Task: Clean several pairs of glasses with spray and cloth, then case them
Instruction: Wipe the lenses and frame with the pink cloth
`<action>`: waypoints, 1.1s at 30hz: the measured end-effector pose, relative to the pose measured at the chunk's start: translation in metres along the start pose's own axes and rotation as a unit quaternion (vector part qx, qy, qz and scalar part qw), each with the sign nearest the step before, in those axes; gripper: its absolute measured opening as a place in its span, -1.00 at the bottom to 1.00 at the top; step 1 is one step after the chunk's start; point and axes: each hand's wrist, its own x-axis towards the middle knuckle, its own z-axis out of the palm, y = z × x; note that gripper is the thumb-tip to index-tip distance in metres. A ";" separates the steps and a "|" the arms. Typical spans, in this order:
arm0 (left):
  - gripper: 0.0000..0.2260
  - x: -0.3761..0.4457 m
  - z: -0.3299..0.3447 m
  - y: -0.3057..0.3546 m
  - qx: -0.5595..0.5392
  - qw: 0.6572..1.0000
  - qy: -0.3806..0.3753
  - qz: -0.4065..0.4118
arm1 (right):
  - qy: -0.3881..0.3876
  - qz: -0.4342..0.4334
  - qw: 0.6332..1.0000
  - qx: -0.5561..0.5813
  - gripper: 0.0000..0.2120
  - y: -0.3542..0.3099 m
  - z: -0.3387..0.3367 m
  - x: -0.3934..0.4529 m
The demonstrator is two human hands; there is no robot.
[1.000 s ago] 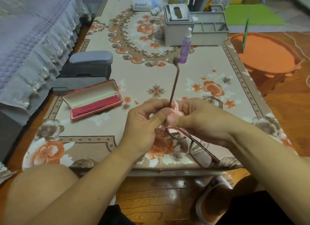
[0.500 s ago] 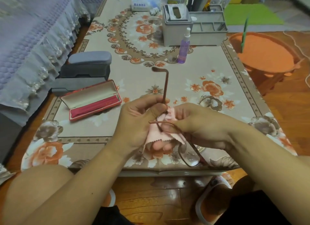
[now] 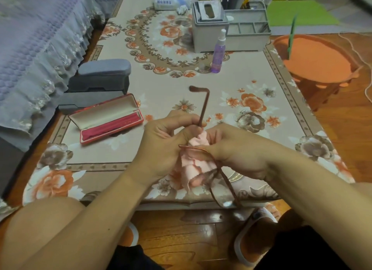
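The brown glasses (image 3: 219,181) are held over the near edge of the tabletop (image 3: 251,84), one arm sticking up. A pink cloth (image 3: 193,165) is bunched around them. A red case (image 3: 108,119) lies open near the left edge. The purple spray bottle (image 3: 219,52) stands upright farther back.

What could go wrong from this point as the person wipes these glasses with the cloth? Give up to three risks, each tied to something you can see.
1. The left hand grips one thin temple arm of the brown glasses; twisting could bend it.
2. The lower lens hangs past the table edge, so a slip may drop the glasses to the floor.
3. The right hand works the pink cloth close to the frame; bare fingers might smear a lens.
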 end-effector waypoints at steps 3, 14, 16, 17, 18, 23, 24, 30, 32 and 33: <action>-0.89 -0.001 0.003 0.000 -0.015 1.000 0.009 -0.021 | 0.049 -0.032 0.998 0.002 -0.78 -0.001 0.004 0.001; -0.86 0.006 -0.003 0.022 0.114 0.985 0.079 0.104 | 0.118 -0.078 0.969 -0.204 -0.45 -0.007 -0.019 -0.002; -0.83 0.017 -0.001 0.037 0.200 0.966 0.036 0.161 | 0.135 -0.092 0.948 -0.272 -0.54 -0.014 -0.030 -0.007; -0.84 0.025 0.002 0.046 0.235 0.954 0.005 0.185 | 0.155 -0.099 0.939 -0.290 -0.62 -0.016 -0.035 -0.009; -0.84 0.033 0.006 0.056 0.271 0.939 -0.028 0.210 | 0.173 -0.108 0.928 -0.311 -0.62 -0.017 -0.041 -0.010; -0.79 0.080 0.031 0.095 0.484 0.771 -0.224 0.348 | 0.255 -0.144 0.846 -0.445 -0.80 -0.023 -0.078 -0.025; -0.76 0.087 0.037 0.102 0.515 0.736 -0.245 0.365 | 0.267 -0.135 0.851 -0.431 -0.79 -0.025 -0.087 -0.030; -0.80 0.089 0.036 0.127 0.519 0.743 -0.263 0.332 | 0.255 -0.096 0.846 -0.459 -0.80 -0.030 -0.111 -0.061; -0.82 0.078 0.026 0.125 0.466 0.810 -0.212 0.286 | 0.237 -0.096 0.853 -0.454 -0.81 -0.032 -0.109 -0.069; -0.83 0.070 0.022 0.122 0.432 0.845 -0.179 0.260 | 0.223 -0.106 0.862 -0.442 -0.85 -0.032 -0.108 -0.071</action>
